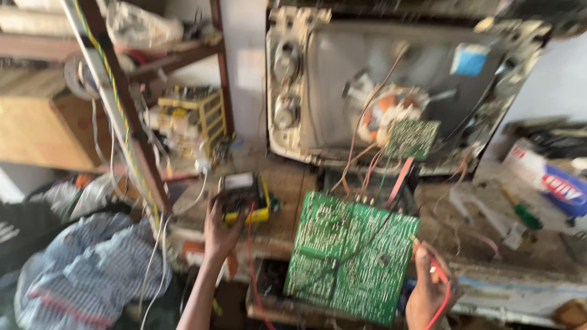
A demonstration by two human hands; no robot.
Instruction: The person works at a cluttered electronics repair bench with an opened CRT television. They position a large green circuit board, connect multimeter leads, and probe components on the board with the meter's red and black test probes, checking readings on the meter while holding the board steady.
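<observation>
My left hand (221, 232) reaches up to a yellow-cased multimeter (246, 195) on the wooden bench, fingers touching its lower left side. My right hand (430, 292) grips a red test probe (435, 267) at the right edge of a large green circuit board (351, 256), which stands tilted against the bench front. A red lead (252, 269) hangs down from the meter. Coloured wires run from the board's top up to a small green board (411, 138) on the back of an open tube television (403, 91).
A metal shelf frame (125, 116) with cluttered parts stands at left. Striped blue cloth (92, 269) lies lower left. A green-handled screwdriver (520, 211) and a blue-and-white box (553, 177) sit on the bench (293, 183) at right. The view is motion-blurred.
</observation>
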